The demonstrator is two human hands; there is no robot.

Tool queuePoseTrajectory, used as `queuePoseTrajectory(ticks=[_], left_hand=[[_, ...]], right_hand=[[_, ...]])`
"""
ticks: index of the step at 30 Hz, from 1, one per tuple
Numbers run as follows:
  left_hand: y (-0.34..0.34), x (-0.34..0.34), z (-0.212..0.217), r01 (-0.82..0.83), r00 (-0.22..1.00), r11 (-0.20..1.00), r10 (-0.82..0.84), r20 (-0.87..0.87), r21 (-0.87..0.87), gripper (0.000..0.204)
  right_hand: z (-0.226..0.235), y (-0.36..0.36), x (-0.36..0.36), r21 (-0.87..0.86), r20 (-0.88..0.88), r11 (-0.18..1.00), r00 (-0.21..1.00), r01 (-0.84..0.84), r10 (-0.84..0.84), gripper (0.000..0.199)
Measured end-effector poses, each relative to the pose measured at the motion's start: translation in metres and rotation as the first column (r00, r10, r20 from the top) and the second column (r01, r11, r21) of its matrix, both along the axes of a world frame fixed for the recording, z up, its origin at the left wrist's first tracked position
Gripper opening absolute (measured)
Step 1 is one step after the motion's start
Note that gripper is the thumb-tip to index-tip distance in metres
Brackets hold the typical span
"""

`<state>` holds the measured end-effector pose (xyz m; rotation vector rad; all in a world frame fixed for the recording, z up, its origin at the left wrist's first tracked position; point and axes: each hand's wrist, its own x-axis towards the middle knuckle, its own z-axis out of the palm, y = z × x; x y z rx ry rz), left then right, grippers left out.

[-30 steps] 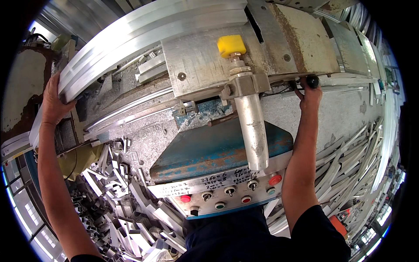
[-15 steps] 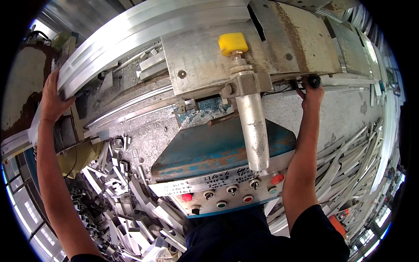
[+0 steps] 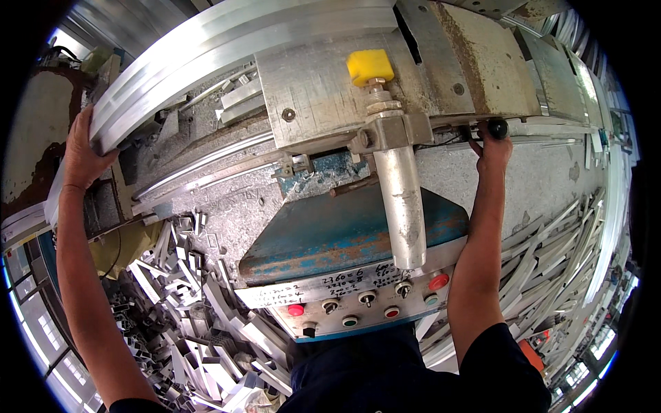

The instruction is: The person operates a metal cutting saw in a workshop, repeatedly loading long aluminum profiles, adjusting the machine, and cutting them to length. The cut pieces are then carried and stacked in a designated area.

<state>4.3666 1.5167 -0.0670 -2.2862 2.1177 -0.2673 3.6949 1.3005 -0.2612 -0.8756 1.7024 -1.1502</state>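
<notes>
Now | left grip (image 3: 86, 155) holds aluminium profile (image 3: 227, 41) | right grip (image 3: 492, 144) holds black knob (image 3: 497, 127)

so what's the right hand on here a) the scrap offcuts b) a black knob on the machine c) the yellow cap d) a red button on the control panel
b: the right hand reaches up and grips the black knob at the machine's edge, well away from the yellow cap and the control panel.

Bright daylight, sharp centre, glare on metal, fisheye-bent rim.
</notes>
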Motion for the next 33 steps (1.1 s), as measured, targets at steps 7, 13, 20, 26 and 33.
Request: queuePoseTrajectory(ticks=[7, 13, 20, 26, 33], left_hand=[[0.002, 0.004, -0.001, -0.014, 1.000, 1.000, 0.014, 0.006, 0.003, 0.096], [0.002, 0.004, -0.001, -0.029, 1.000, 1.000, 0.029, 0.010, 0.003, 0.098], [0.002, 0.005, 0.000, -0.041, 0.999, 0.999, 0.040, 0.004, 0.017, 0.096], [0.003, 0.008, -0.001, -0.028, 0.999, 1.000, 0.028, 0.018, 0.010, 0.096], [0.003, 0.000, 0.002, -0.077, 0.997, 0.997, 0.077, 0.032, 0.014, 0.095]], right_hand=[[0.002, 0.001, 0.005, -0.009, -0.013, 1.000, 1.000, 0.009, -0.009, 0.027], [0.001, 0.001, 0.004, -0.012, -0.042, 1.000, 0.999, 0.008, -0.009, 0.026], [0.000, 0.002, 0.006, -0.027, -0.016, 1.000, 1.000, 0.007, -0.008, 0.024], [-0.004, 0.001, 0.001, -0.013, -0.042, 1.000, 0.999, -0.017, 0.016, 0.024], [0.002, 0.003, 0.008, -0.020, -0.046, 1.000, 0.999, 0.010, -0.010, 0.022]])
